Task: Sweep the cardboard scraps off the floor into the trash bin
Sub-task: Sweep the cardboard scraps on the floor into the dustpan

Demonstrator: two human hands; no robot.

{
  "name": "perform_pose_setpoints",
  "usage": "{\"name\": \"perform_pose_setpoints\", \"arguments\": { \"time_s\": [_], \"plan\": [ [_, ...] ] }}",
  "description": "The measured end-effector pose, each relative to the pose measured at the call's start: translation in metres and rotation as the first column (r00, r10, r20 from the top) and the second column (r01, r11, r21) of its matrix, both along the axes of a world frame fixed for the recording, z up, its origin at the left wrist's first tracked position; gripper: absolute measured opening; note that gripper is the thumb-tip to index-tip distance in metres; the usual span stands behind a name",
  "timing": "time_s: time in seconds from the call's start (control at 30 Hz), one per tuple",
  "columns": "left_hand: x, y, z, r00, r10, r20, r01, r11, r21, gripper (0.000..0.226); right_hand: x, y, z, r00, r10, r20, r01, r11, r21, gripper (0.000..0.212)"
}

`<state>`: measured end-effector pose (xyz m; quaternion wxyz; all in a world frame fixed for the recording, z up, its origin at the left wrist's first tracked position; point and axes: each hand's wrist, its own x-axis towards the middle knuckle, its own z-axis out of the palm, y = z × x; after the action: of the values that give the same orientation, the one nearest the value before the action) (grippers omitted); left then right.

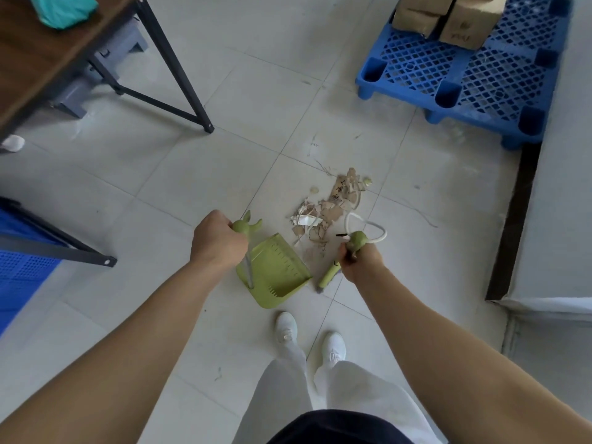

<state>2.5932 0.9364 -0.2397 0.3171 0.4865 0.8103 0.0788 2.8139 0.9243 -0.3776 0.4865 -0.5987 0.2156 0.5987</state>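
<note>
A pile of brown cardboard scraps (333, 209) with white paper bits lies on the grey tiled floor ahead of me. My left hand (216, 241) grips the top of the handle of a light green dustpan (275, 270), which rests on the floor just left of the scraps. My right hand (360, 262) grips the green handle of a broom (330, 274); its head sits on the floor between the dustpan and my hand. A white cord loop (368, 230) hangs at the broom handle's top. No trash bin is in view.
A blue plastic pallet (461, 75) carrying cardboard boxes (448, 17) stands at the back right. A wooden table with black legs (179, 75) is at the back left, a blue crate (22, 267) at the left edge, a raised grey ledge (557, 219) on the right. My white shoes (309, 338) stand below the dustpan.
</note>
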Motion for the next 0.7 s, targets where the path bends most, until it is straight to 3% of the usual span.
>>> {"name": "perform_pose_setpoints", "arguments": {
  "time_s": [0.1,0.2,0.33,0.4,0.5,0.7],
  "plan": [
    [-0.003,-0.016,-0.006,0.999,0.041,0.001,-0.040,0.999,-0.011,0.016,-0.001,-0.010,0.009,0.995,-0.050,-0.091,0.051,0.999,0.016,0.010],
    [-0.006,-0.025,-0.010,0.998,0.058,0.000,-0.058,0.998,0.005,0.012,0.010,-0.014,0.015,0.992,-0.035,-0.124,0.047,0.995,0.091,0.026],
    [-0.012,-0.027,-0.009,0.996,0.087,-0.010,-0.087,0.996,0.027,0.007,0.006,-0.013,0.033,0.993,-0.006,-0.122,0.021,0.992,0.123,0.021],
    [-0.015,-0.026,-0.007,0.995,0.092,-0.025,-0.091,0.995,0.039,0.007,-0.001,-0.008,0.039,0.992,-0.026,-0.121,0.040,0.993,0.112,0.009],
    [-0.021,-0.021,-0.008,0.994,0.102,-0.038,-0.100,0.994,0.046,0.006,-0.008,0.001,0.038,0.992,-0.086,-0.090,0.094,0.991,0.093,0.024],
    [-0.045,-0.004,-0.018,0.997,0.078,-0.008,-0.078,0.997,0.028,0.007,-0.028,0.006,0.034,0.988,-0.134,-0.075,0.136,0.991,0.009,0.026]
  ]
}}
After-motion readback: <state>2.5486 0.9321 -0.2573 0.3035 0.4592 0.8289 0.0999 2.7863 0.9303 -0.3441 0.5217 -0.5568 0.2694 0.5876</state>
